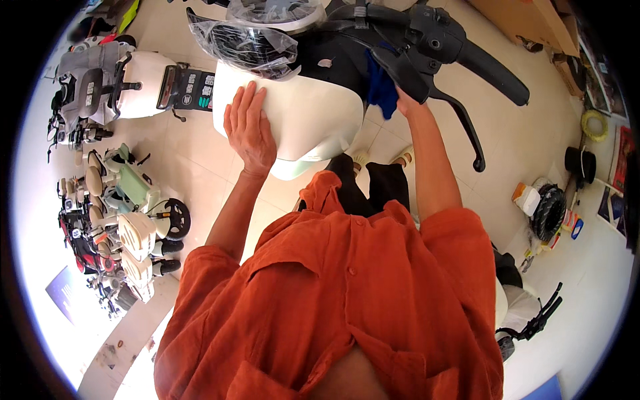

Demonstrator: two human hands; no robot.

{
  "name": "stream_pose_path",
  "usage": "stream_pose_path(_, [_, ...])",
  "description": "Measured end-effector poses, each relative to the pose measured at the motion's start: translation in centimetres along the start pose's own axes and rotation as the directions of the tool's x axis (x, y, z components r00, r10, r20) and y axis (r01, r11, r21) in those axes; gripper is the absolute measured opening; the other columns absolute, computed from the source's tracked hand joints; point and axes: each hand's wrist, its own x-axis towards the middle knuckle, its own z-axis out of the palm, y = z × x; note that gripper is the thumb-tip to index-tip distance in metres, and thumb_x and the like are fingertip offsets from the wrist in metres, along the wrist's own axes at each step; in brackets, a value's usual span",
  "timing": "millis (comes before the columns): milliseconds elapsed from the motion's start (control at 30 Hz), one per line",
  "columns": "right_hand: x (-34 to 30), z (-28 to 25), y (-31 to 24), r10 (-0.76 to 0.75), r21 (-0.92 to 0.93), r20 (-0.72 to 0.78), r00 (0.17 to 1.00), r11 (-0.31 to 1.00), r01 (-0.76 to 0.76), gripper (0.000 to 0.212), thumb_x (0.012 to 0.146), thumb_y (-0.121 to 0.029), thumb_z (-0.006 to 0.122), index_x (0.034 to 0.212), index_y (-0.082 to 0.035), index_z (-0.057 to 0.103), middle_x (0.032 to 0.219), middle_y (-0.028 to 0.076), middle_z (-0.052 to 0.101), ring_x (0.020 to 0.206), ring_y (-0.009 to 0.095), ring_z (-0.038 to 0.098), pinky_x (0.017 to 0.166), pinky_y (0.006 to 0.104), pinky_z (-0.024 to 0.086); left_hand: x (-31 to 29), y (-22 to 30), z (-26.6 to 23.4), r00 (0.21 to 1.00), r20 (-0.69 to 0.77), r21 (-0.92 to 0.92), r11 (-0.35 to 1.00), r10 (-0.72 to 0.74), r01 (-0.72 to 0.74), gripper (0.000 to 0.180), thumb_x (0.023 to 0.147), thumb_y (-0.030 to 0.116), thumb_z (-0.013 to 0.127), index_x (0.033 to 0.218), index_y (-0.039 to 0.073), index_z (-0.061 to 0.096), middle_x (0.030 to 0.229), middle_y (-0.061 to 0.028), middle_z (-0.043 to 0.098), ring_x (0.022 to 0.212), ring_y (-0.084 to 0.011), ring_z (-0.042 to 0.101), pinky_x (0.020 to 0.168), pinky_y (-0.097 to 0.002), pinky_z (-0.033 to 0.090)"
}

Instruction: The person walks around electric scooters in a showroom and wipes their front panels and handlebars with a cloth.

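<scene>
In the head view, the left hand (252, 130) is lying open, palm down, its fingers together on the left part of a scooter's white panel (300, 110). The right hand (408, 105) is reaching past the panel's right edge, beside a blue cloth (381, 90); handlebar parts are hiding its fingers, so whether it is gripping the cloth cannot be told. The cloth is hanging between panel and right hand. A black brake lever (461, 119) is extending above the right forearm. Clear film (250, 47) is covering parts above the panel.
</scene>
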Motion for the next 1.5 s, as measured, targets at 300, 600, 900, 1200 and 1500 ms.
stream_pose_path(300, [-8.9, 14.5, -5.8, -0.181, -0.677, 0.688, 0.703, 0.188, 0.711, 0.044, 0.082, -0.024, 0.06, 0.118, 0.0, 0.052, 0.124, 0.015, 0.05, 0.126, 0.026, 0.037, 0.102, 0.0363, 0.031, -0.2, -0.2, -0.1, 1.0, 0.005, 0.028, 1.0, -0.009, 0.009, 0.036, 0.082, 0.002, 0.042, 0.116, 0.003, 0.055, 0.126, -0.0112, 0.052, 0.121, -0.0295, 0.043, 0.104, -0.0409, 0.023])
stream_pose_path(600, [-6.5, 14.8, -4.1, -0.339, -0.645, 0.751, 0.566, -0.194, 0.739, 0.031, 0.083, -0.021, 0.052, 0.106, -0.001, 0.057, 0.117, 0.015, 0.054, 0.109, 0.032, 0.048, 0.092, 0.0347, 0.04, -0.1, 0.0, -0.1, 1.0, -0.007, 0.019, 1.0, 0.011, -0.011, 0.036, 0.083, 0.004, 0.042, 0.116, 0.004, 0.054, 0.126, -0.0113, 0.051, 0.121, -0.0301, 0.043, 0.103, -0.0408, 0.023])
stream_pose_path(900, [-1.2, 7.3, -1.7, -0.346, -0.795, 0.395, 0.851, 0.334, 0.506, 0.031, 0.088, -0.024, 0.051, 0.107, -0.001, 0.057, 0.117, 0.011, 0.056, 0.1, 0.024, 0.055, 0.09, 0.0329, 0.043, 0.0, 0.3, -0.1, 1.0, -0.009, 0.012, 1.0, 0.003, -0.003, 0.036, 0.083, 0.003, 0.042, 0.116, 0.005, 0.055, 0.127, -0.01, 0.051, 0.122, -0.0285, 0.042, 0.103, -0.0407, 0.023])
stream_pose_path(1200, [-9.0, 11.0, -6.0, -0.298, -0.687, 0.282, 0.912, 0.601, 0.408, 0.035, 0.08, -0.033, 0.06, 0.098, -0.004, 0.061, 0.089, 0.011, 0.064, 0.087, 0.024, 0.06, 0.081, 0.0359, 0.045, -0.2, 0.5, -0.3, 1.0, -0.015, 0.042, 0.999, 0.014, -0.013, 0.036, 0.083, 0.002, 0.041, 0.116, 0.005, 0.055, 0.127, -0.01, 0.051, 0.122, -0.0286, 0.042, 0.104, -0.0407, 0.023])
stream_pose_path(1500, [-5.9, 10.5, -3.9, -0.192, -0.83, 0.235, 0.953, 0.47, 0.299, 0.036, 0.085, -0.034, 0.049, 0.11, -0.009, 0.058, 0.124, 0.01, 0.053, 0.112, 0.025, 0.051, 0.093, 0.0362, 0.042, -0.1, 0.5, -0.2, 1.0, 0.011, 0.009, 1.0, 0.012, -0.012, 0.037, 0.084, 0.018, 0.053, 0.119, 0.006, 0.051, 0.13, -0.0093, 0.048, 0.124, -0.0276, 0.039, 0.105, -0.0415, 0.022])
